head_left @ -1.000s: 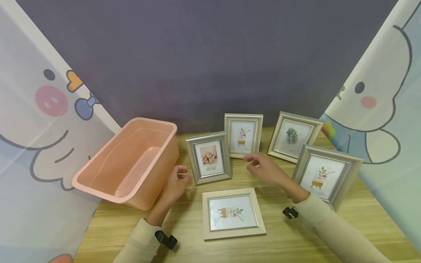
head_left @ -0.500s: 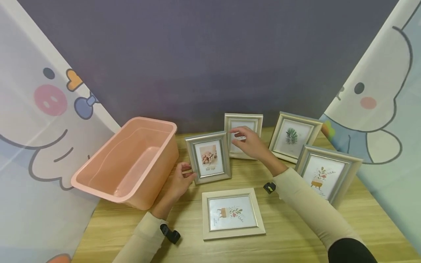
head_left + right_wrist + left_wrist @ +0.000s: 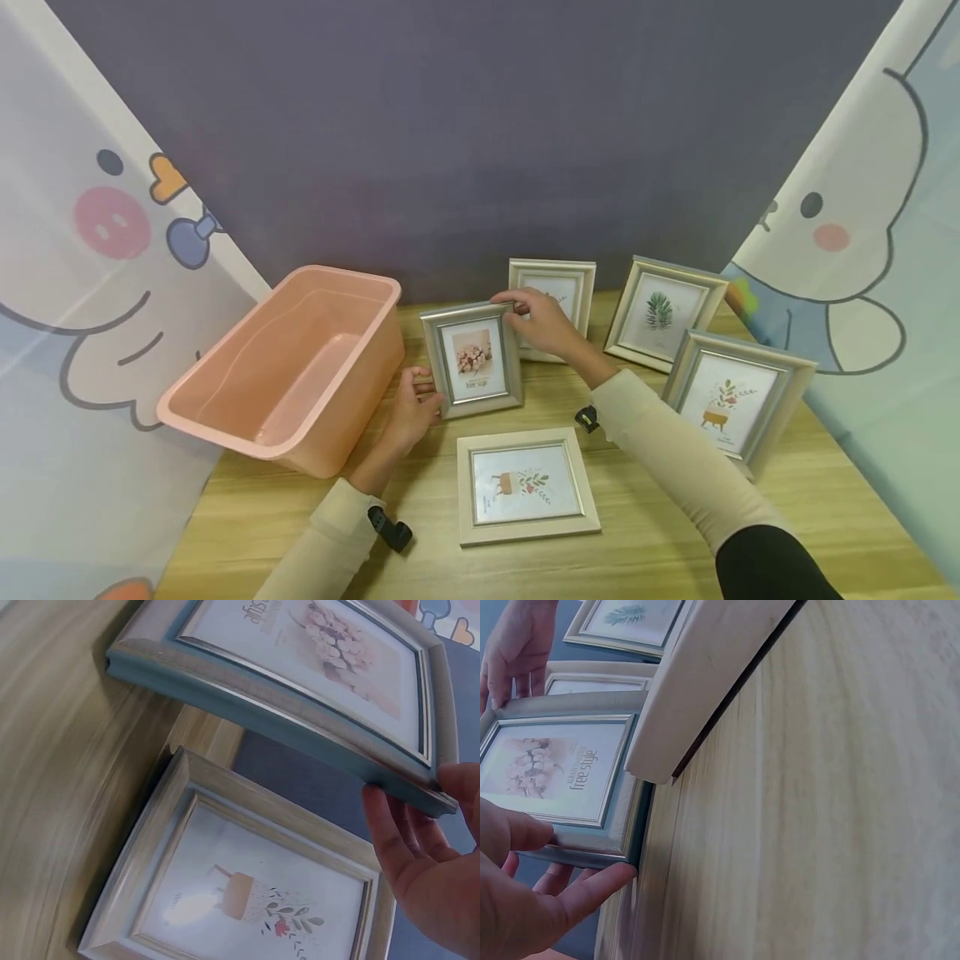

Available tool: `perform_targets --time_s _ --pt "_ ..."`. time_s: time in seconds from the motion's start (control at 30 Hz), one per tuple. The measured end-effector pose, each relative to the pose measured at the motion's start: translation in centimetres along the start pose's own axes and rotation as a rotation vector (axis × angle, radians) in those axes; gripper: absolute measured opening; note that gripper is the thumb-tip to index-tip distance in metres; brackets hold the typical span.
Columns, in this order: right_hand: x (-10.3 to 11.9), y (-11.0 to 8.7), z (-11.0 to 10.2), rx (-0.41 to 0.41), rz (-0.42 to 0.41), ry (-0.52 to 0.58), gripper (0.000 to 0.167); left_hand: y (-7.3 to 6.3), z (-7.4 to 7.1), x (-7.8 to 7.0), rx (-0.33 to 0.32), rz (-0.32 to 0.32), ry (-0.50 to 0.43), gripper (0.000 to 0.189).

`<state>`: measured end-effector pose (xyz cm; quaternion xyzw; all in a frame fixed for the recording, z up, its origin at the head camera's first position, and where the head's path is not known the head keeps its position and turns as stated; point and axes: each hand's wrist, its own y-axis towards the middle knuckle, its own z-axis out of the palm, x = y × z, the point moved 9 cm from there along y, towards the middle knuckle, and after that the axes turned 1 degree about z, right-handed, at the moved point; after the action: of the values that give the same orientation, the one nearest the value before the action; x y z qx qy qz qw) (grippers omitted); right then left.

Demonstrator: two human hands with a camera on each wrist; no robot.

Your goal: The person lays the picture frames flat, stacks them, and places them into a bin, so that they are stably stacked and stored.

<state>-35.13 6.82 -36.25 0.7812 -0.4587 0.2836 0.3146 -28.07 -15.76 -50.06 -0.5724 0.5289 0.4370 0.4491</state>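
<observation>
A silver-grey picture frame (image 3: pixel 474 358) with a pink flower print stands upright beside the tub. My left hand (image 3: pixel 409 415) pinches its lower left edge; in the left wrist view the thumb lies on the front of the frame (image 3: pixel 585 836) and fingers reach behind. My right hand (image 3: pixel 546 323) pinches the upper right corner, thumb in front and fingertips behind, as the right wrist view shows at the frame's corner (image 3: pixel 420 791). Behind the right hand stands a cream picture frame (image 3: pixel 528 269), partly covered by that hand.
To the left sits a pink plastic tub (image 3: pixel 345 392). A cream frame (image 3: pixel 528 532) lies flat in front. On the right stand a frame with a green leaf print (image 3: pixel 663 312) and a frame with a plant-pot print (image 3: pixel 731 400). A dark panel (image 3: pixel 480 150) rises behind the table.
My right hand has moved left and up to the flower frame's top right corner. My left hand has moved slightly right to its lower left edge. Both now hold it.
</observation>
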Motion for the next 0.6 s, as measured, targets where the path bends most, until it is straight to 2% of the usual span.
perform_targets --time_s 0.23,0.4,0.6 --pt "-0.41 0.1 0.0 -0.009 0.017 0.008 0.034 0.14 -0.16 -0.12 -0.01 -0.001 0.013 0.041" --pt "-0.63 -0.11 -0.14 -0.025 0.033 0.034 0.034 0.3 0.13 -0.09 0.005 0.005 0.007 0.041" --pt "-0.68 0.0 -0.09 -0.02 0.023 0.034 0.033 0.3 0.17 -0.06 0.003 0.007 0.015 0.04"
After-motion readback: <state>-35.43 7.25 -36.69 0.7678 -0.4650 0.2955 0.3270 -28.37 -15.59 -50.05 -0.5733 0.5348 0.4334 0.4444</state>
